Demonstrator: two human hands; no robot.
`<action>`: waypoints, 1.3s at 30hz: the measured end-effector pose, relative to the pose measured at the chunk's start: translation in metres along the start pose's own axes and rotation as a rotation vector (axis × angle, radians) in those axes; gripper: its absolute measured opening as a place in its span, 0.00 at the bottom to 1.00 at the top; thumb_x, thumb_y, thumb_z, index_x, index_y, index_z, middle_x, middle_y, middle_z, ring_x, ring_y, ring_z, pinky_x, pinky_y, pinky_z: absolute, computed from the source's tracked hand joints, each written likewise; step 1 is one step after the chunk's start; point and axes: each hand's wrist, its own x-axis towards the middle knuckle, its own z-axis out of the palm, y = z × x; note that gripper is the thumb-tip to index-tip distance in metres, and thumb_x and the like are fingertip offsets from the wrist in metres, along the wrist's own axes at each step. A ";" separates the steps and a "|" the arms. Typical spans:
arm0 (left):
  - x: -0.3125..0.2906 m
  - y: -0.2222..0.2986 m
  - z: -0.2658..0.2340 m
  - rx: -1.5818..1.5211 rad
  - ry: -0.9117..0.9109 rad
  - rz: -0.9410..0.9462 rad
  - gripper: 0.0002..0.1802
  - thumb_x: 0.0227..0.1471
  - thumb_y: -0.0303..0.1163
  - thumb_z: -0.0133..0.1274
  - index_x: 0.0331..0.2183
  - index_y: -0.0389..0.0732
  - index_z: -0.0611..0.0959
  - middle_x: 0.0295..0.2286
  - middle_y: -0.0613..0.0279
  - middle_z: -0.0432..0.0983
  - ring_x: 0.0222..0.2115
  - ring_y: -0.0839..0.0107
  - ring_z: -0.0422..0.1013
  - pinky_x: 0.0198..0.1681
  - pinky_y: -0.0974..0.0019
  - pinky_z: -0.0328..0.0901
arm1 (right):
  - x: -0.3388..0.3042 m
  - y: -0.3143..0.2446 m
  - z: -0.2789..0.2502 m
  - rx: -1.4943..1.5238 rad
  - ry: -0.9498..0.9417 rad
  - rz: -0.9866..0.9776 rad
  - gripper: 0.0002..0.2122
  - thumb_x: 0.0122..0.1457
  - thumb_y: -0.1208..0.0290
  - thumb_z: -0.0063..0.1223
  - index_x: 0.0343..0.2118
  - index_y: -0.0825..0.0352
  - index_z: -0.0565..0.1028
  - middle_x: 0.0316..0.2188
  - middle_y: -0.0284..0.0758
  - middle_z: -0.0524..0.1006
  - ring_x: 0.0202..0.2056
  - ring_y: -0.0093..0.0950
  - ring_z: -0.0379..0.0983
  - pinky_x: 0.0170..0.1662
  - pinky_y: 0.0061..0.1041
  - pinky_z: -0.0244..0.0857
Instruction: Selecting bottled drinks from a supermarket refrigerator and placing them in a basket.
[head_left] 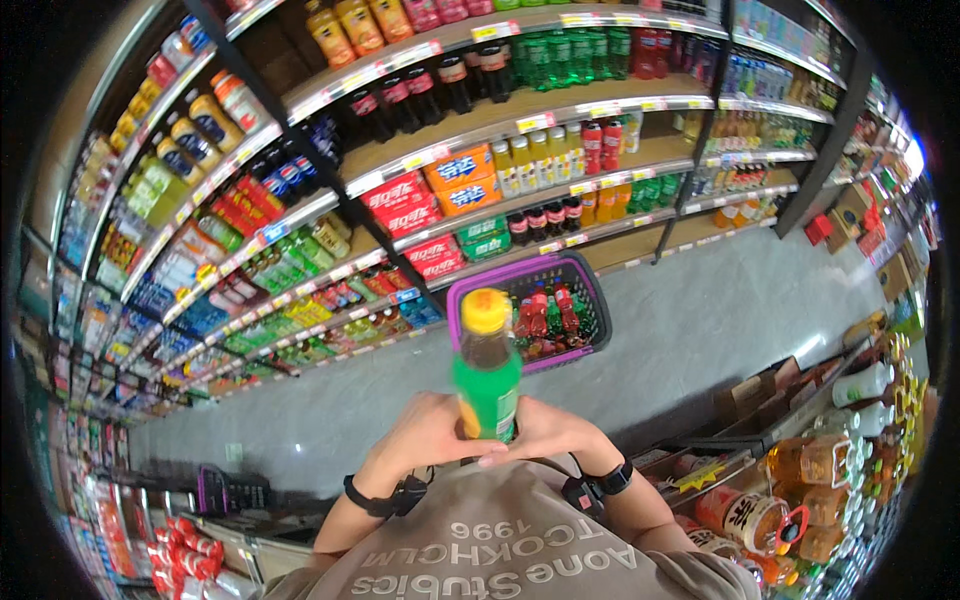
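Close to my chest I hold a drink bottle (488, 375) upright, with a yellow cap, a dark neck and a green label. My left hand (428, 432) is closed around its lower left side. From the right, my right hand (545, 430) wraps the bottle's base, the fingertips of both hands meeting below it. Beyond the bottle, a black shopping basket with a purple rim (590, 345) stands on the floor. Inside it lie several small bottles (545, 312) with red and green parts; the held bottle hides the basket's left portion.
Long drink shelves (640, 100) run across the far side and curve down the left. Red and orange drink cartons (462, 180) sit on the lower tiers. Large bottles (740, 515) crowd a display at the right. Another basket (232, 490) rests on the floor at the lower left.
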 end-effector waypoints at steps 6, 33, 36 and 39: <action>-0.021 -0.006 -0.009 -0.004 0.034 -0.050 0.35 0.44 0.66 0.63 0.30 0.39 0.84 0.23 0.49 0.80 0.26 0.46 0.77 0.30 0.51 0.69 | 0.017 -0.001 0.024 0.067 0.016 -0.056 0.30 0.50 0.58 0.75 0.53 0.68 0.75 0.46 0.39 0.80 0.47 0.30 0.76 0.55 0.31 0.68; -0.001 -0.034 0.005 -0.164 -0.045 0.069 0.34 0.37 0.63 0.70 0.27 0.39 0.85 0.21 0.52 0.78 0.22 0.53 0.76 0.28 0.58 0.68 | 0.011 0.009 0.024 -0.018 0.073 0.084 0.37 0.46 0.55 0.77 0.56 0.69 0.72 0.49 0.39 0.78 0.51 0.30 0.74 0.57 0.32 0.67; -0.007 -0.043 0.001 -0.149 -0.056 0.030 0.34 0.39 0.65 0.67 0.30 0.40 0.87 0.23 0.50 0.81 0.24 0.50 0.76 0.29 0.56 0.68 | 0.020 0.000 0.019 -0.115 0.005 0.136 0.36 0.46 0.51 0.76 0.53 0.71 0.75 0.47 0.41 0.80 0.48 0.32 0.76 0.55 0.32 0.68; -0.005 -0.036 0.003 -0.238 0.047 0.082 0.33 0.39 0.64 0.69 0.31 0.40 0.87 0.24 0.50 0.81 0.24 0.51 0.77 0.30 0.56 0.69 | 0.016 0.002 0.016 -0.205 0.003 0.189 0.36 0.46 0.49 0.75 0.51 0.72 0.76 0.44 0.44 0.82 0.46 0.35 0.78 0.53 0.32 0.69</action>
